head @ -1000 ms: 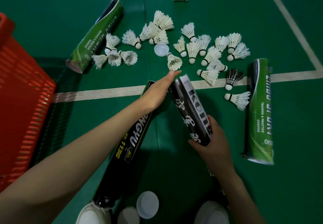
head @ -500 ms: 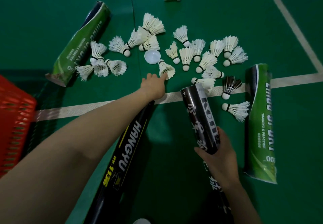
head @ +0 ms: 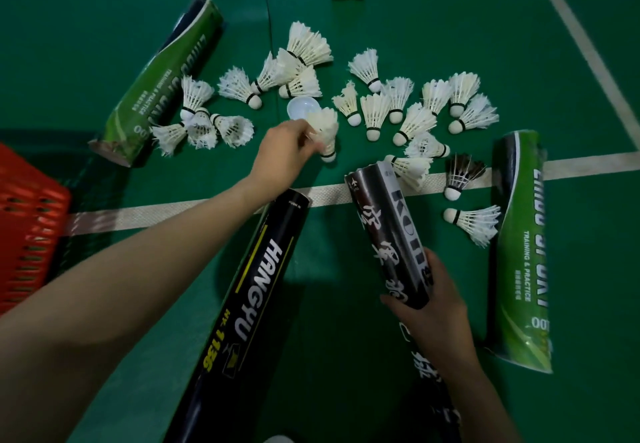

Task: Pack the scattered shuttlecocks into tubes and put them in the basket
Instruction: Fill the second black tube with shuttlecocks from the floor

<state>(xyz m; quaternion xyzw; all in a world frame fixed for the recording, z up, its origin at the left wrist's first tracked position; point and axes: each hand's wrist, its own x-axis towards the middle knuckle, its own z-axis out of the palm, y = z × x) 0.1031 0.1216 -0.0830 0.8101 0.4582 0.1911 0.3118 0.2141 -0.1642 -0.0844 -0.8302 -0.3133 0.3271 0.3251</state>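
Green matte floor, crossed by a woven-looking white line [head: 138, 217], carries everything here. Just beyond that line the left hand [head: 284, 155] pinches a white feathered shuttlecock [head: 323, 127] by the side of its skirt, fingers drawn close together around the stiff quills; its round cork points down toward the line, and it may be lifted clear of the floor, though the angle makes that hard to judge. The right hand [head: 433, 297], on the near side of the line, has its fingers wrapped round a glossy black tube [head: 388, 231] of smooth card, whose open mouth tilts up and reaches the line, near the pinched shuttlecock but apart from it. A longer black tube [head: 252, 304] with yellow lettering lies on the near side, its open end touching the line under the left wrist. The loose shuttlecocks [head: 377, 113] lie fanned beyond the line, ragged and frayed at the edges, around a shallow translucent cap [head: 299, 107]; one dark shuttlecock [head: 460, 172] rests on the line itself. One green tube [head: 162, 79] lies slantwise beyond the line, a second green tube [head: 519, 252] crosses it at the right. The red basket [head: 27, 221], slotted plastic, stands at the line's left end.
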